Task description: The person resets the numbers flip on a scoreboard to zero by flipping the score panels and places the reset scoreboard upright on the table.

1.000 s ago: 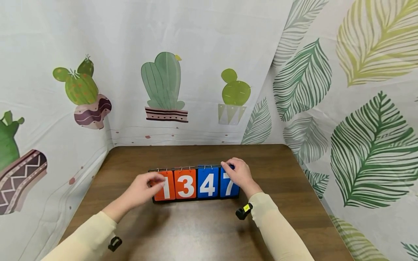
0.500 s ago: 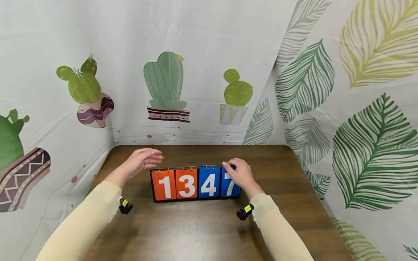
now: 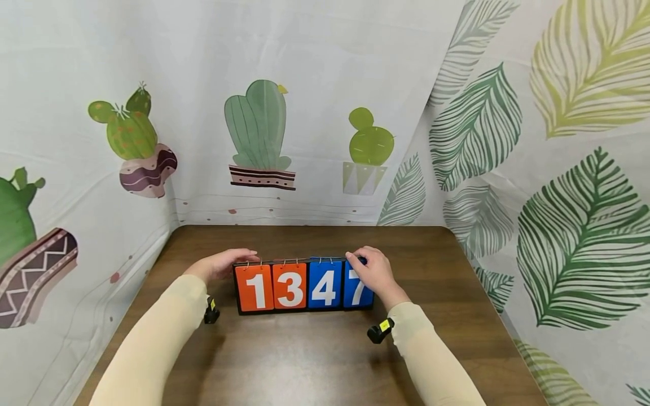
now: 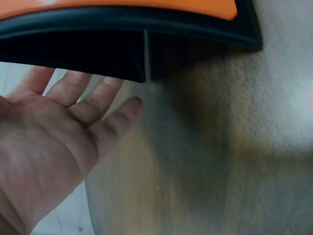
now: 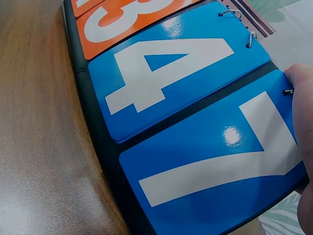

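Observation:
A flip scoreboard (image 3: 290,286) stands on the table, its two orange cards reading 1 and 3 and its two blue cards 4 and 7. My right hand (image 3: 377,273) grips its top right corner, the thumb over the front edge and partly covering the 7. At the top left end, my left hand (image 3: 223,265) reaches behind the board. In the left wrist view the fingers (image 4: 93,108) are spread and nearly straight, their tips partly hidden by the black stand (image 4: 73,44). Metal rings (image 5: 251,39) bind the cards along the top in the right wrist view.
The brown wooden table (image 3: 304,361) has rounded far corners. Behind it hangs a white cloth (image 3: 315,56) printed with cacti, and a leaf-printed cloth (image 3: 477,225) hangs at the right. A small black camera sits on each wrist.
My left hand moved from the front of the orange 1 card up over the board's left end, then lowered behind it. My right hand keeps its grip and the numbers read the same.

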### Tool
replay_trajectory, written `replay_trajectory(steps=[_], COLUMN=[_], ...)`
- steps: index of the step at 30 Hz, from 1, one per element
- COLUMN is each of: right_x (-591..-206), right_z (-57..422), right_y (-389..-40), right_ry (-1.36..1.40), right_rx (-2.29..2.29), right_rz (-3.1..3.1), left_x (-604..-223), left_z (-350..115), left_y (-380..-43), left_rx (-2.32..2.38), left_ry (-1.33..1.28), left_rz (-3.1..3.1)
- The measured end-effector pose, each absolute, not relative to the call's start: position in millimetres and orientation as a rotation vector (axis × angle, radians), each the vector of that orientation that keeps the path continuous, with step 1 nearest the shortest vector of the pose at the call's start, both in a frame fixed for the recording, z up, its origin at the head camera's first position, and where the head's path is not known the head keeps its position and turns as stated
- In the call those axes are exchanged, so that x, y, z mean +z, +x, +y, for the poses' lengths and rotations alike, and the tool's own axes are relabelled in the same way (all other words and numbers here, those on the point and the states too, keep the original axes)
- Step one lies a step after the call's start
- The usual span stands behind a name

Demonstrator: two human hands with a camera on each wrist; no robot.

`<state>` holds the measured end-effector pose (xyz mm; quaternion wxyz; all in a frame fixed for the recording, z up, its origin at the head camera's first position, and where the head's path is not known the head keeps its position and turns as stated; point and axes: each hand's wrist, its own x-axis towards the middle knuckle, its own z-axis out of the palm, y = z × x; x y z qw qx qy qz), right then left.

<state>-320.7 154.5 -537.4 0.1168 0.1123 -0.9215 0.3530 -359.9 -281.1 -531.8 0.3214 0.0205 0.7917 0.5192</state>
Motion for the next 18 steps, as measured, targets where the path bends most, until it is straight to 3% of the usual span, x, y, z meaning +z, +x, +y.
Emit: replay_trajectory(steps=[18], right_x=[-536], right_z=[154], right_y=[-319], right_ry=[0.298], right_rx=[1.041], right_rz=[-2.722], left_x=[-537], left_z=[-277], left_y=[-370], left_rx=[1.132], left_ry=[0.065], left_rz=[2.179])
